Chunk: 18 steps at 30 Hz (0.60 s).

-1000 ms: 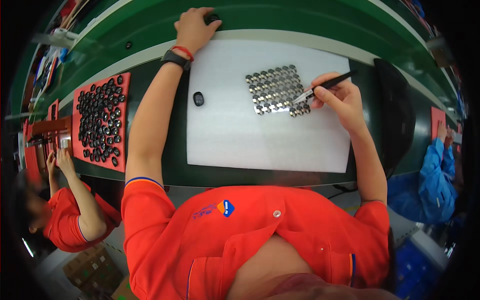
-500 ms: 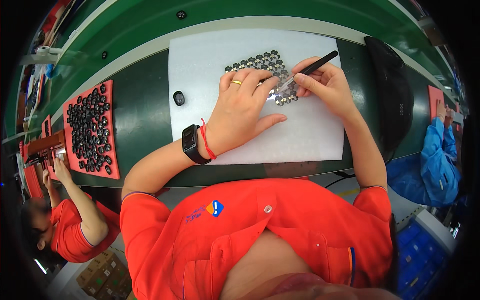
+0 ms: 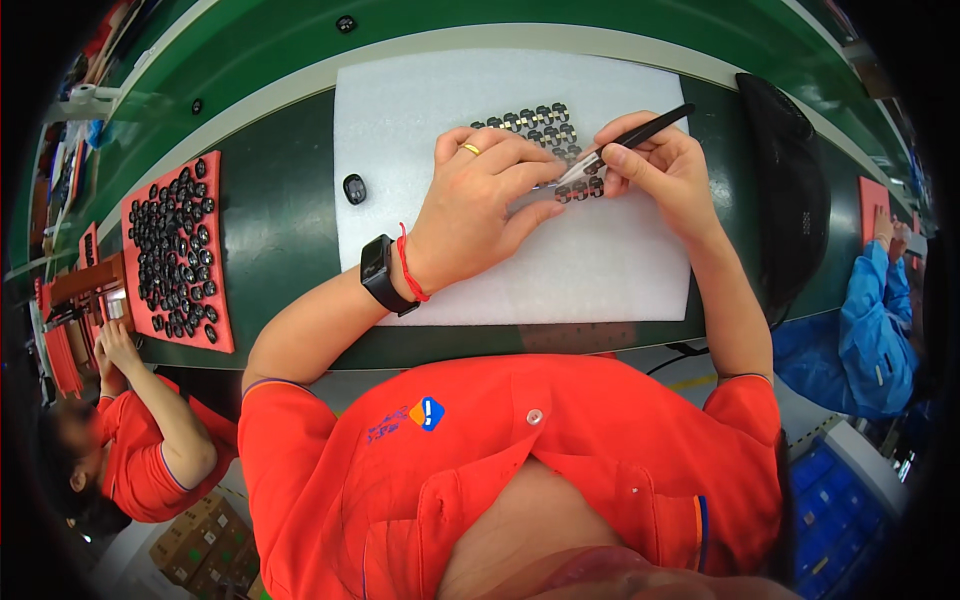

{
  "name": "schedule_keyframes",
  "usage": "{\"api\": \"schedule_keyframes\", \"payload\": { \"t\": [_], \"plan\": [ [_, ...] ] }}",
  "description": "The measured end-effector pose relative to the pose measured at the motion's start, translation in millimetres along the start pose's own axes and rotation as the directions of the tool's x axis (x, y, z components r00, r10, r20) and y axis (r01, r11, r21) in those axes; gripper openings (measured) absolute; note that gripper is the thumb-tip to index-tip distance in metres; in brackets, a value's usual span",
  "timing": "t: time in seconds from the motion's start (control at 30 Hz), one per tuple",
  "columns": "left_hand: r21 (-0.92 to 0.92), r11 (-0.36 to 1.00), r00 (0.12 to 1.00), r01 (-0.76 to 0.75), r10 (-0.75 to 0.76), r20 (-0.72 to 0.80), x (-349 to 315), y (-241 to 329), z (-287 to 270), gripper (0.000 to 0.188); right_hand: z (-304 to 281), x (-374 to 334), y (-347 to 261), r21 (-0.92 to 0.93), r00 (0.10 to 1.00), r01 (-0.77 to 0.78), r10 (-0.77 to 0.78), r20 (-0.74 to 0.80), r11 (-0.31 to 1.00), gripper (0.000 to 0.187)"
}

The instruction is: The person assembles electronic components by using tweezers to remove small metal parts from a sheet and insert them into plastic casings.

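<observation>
Black-handled tweezers (image 3: 640, 133) rest in my right hand (image 3: 660, 170), gripped between thumb and fingers. Their silver tips point down and left at small dark parts with light metal patches (image 3: 545, 137), set in rows on a white foam sheet (image 3: 480, 270). My left hand (image 3: 475, 190) lies over the left side of these rows, fingers stretched out and thumb apart from them. Its fingertips are beside the tweezer tips, and whatever lies beneath the palm is hidden. A glossy black oval piece (image 3: 355, 189) sits on the sheet's left part.
A red foam board (image 3: 222, 300) with many black oval pieces stands left on the green table (image 3: 280, 200). A black bag-like item (image 3: 795, 200) lies at the right. Another person in red (image 3: 160, 450) works at left, one in blue (image 3: 878, 330) at right.
My left thumb has drawn in toward its fingers, beside the tweezer tips. The tweezers and right hand have shifted slightly right. The visible rows sit slightly differently under my hands.
</observation>
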State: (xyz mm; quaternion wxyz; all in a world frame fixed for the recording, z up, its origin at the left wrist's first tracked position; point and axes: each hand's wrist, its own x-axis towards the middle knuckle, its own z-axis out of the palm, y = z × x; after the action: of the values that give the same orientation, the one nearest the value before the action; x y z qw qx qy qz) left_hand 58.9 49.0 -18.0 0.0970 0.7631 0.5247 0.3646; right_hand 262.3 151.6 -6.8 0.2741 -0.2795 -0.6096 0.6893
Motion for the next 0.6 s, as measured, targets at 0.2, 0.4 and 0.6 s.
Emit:
{"api": "schedule_keyframes", "payload": {
  "t": [0.2,0.4,0.6],
  "plan": [
    [-0.021,1.000,0.999,0.001,-0.002,-0.048,0.6,-1.3,0.7,0.019,0.0,-4.2,0.6,-0.104,0.986,0.164,-0.160,0.039,0.981,0.015],
    [-0.065,0.997,0.999,0.050,-0.051,-0.006,2.4,-1.3,-1.9,0.016,-1.2,-4.7,1.4,-0.125,0.985,0.163,-0.154,0.073,0.979,0.015],
    [-0.064,0.997,0.999,0.052,-0.052,-0.006,1.8,-1.8,-1.6,0.016,-2.5,-4.7,-1.6,-0.284,0.966,0.233,-0.187,0.180,0.930,0.016]
  ]
}}
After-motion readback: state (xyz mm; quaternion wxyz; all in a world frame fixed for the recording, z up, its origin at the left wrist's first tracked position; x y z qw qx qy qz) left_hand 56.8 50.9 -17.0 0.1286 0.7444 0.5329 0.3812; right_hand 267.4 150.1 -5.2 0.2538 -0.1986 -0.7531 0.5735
